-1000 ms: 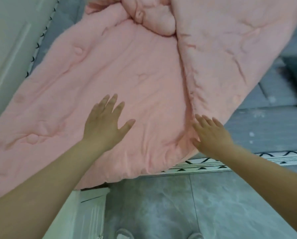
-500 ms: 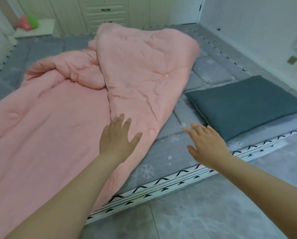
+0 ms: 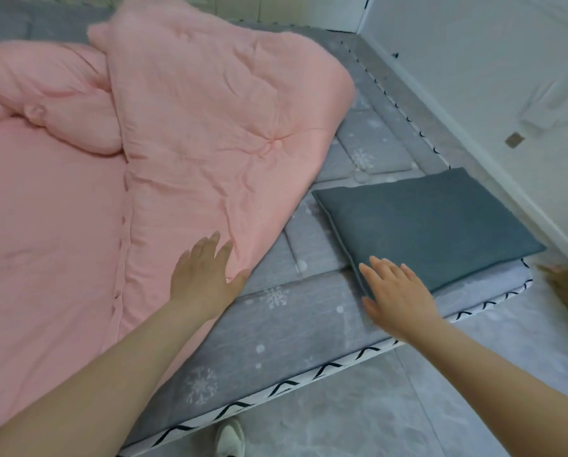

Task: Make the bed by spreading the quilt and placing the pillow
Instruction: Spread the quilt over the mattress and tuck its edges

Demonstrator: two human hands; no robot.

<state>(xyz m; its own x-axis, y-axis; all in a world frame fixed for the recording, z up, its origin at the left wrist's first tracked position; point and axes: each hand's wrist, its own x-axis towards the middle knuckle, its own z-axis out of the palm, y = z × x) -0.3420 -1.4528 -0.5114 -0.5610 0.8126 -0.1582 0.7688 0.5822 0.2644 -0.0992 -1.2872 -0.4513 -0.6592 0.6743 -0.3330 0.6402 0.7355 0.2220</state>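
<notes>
Quilt (image 3: 78,225) is the big pink thing here, covering the left part of the bed (image 3: 276,341) with its right side folded back over itself in a thick rumpled flap, so the bed's right side is bare. It runs down to the bed's near edge on the left. Bed cover is grey with white snowflakes and a black-and-white zigzag trim along the near edge, no writing or labels I can read anywhere.

Pillow (image 3: 431,225) is flat, dark grey-blue, lying at the bed's near right corner, clear of the quilt with a strip of grey between them.

Left hand (image 3: 207,275) is flat with fingers spread and straight, over the lower edge of the folded flap, can't tell if it's actually pressing down. Right hand (image 3: 398,291) is the same, fingers straight and relaxed, fingertips at the pillow's near left corner, gripping nothing.

White slipper (image 3: 230,440) pokes out on the grey floor below the bed's edge.
</notes>
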